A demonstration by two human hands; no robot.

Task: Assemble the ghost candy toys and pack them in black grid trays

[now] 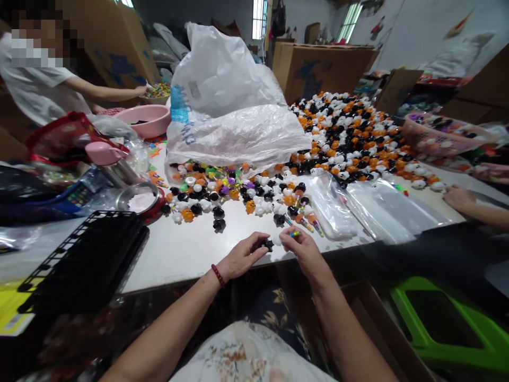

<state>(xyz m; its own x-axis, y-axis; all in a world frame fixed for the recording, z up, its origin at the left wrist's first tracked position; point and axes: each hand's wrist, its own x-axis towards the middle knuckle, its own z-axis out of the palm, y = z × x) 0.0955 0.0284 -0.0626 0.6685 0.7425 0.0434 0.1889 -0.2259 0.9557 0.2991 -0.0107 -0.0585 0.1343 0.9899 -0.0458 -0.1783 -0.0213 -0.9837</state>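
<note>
My left hand [242,255], with a red bead bracelet on its wrist, is closed on a small black plastic topper [268,244] near the table's front edge. Close by on the right, my right hand [304,252] pinches a thin stick [295,234] with yellow and blue-green on it. A white patch shows between the two hands; I cannot tell what it is. Beyond them lie loose black, white and orange toppers, among them an orange pumpkin [249,207]. Several patterned sticks with orange tops [304,223] rest just past my right hand.
A large heap of toppers [350,132] rises at the back right, beside a pink basket [429,138]. Clear plastic bags [334,204] lie to the right, black trays [83,260] to the left. A white sack [230,79] stands behind. A co-worker's hand [459,197] is at the right.
</note>
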